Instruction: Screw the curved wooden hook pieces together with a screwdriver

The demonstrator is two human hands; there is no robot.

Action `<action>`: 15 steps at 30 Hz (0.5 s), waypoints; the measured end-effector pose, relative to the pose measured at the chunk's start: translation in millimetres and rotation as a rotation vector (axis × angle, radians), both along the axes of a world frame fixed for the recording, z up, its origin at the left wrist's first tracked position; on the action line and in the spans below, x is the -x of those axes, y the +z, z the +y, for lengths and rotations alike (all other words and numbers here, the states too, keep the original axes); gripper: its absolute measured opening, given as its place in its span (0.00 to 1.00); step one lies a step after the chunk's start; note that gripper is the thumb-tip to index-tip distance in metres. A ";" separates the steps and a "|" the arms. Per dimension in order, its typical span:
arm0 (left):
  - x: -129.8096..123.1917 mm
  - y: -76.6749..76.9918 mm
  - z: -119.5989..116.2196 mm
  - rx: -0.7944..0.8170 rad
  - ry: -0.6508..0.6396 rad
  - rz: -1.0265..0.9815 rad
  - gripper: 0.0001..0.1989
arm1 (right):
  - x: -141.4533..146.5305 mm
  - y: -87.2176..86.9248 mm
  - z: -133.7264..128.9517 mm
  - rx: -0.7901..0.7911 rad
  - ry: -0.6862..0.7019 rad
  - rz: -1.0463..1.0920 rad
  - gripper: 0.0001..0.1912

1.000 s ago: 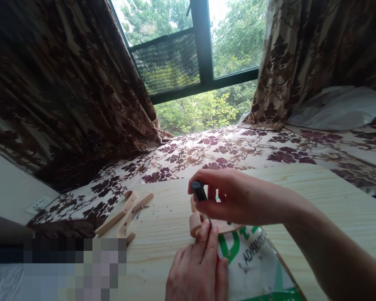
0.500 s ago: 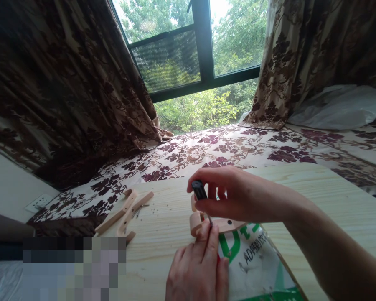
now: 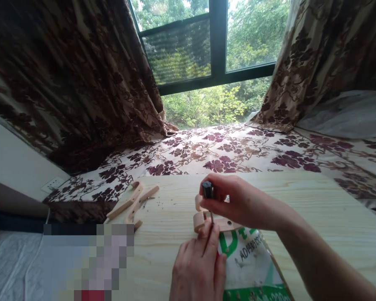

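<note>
Above the tabletop (image 3: 153, 255), a screwdriver (image 3: 207, 192) is clasped by the right hand (image 3: 240, 201); below, the outstretched left hand (image 3: 194, 267) on the wooden piece (image 3: 224, 224) could be jabbed by slippage.

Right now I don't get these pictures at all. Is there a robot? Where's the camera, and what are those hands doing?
There's no robot here, just a person using two bare hands. The camera is worn on their head, so all the pictures look forward and down, a bit like seeing through their eyes.

The right hand holds a dark-handled screwdriver, pointing down. The left hand has its fingertips on a curved wooden piece, close around the screwdriver's tip, so I can't see the very end.

The pale wooden tabletop also has a green-and-white plastic packet and, at the left, more curved wooden pieces. Behind is a window.
</note>
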State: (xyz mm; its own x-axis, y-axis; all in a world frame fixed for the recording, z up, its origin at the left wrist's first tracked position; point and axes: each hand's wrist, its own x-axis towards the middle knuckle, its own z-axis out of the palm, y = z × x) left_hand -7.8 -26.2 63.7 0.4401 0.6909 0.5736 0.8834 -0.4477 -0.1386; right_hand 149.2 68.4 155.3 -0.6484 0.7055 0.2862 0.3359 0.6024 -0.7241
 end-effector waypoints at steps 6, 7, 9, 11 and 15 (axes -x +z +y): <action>2.9 -1.9 -0.6 0.030 -0.012 -0.013 0.19 | -1.3 9.1 -4.9 0.047 0.051 -0.017 0.03; 3.4 -2.7 -0.3 0.019 -0.014 -0.009 0.19 | -2.7 10.1 -5.7 0.049 0.049 -0.013 0.03; 4.9 -4.6 0.4 0.014 -0.013 0.011 0.19 | -6.2 11.1 -6.9 0.065 0.041 0.006 0.03; 6.5 -7.4 1.1 0.023 -0.006 0.040 0.19 | -9.3 10.6 -6.8 0.086 0.023 0.018 0.04; 9.7 -14.4 2.2 0.026 0.007 0.079 0.20 | -10.0 6.3 -2.0 0.069 -0.020 -0.035 0.02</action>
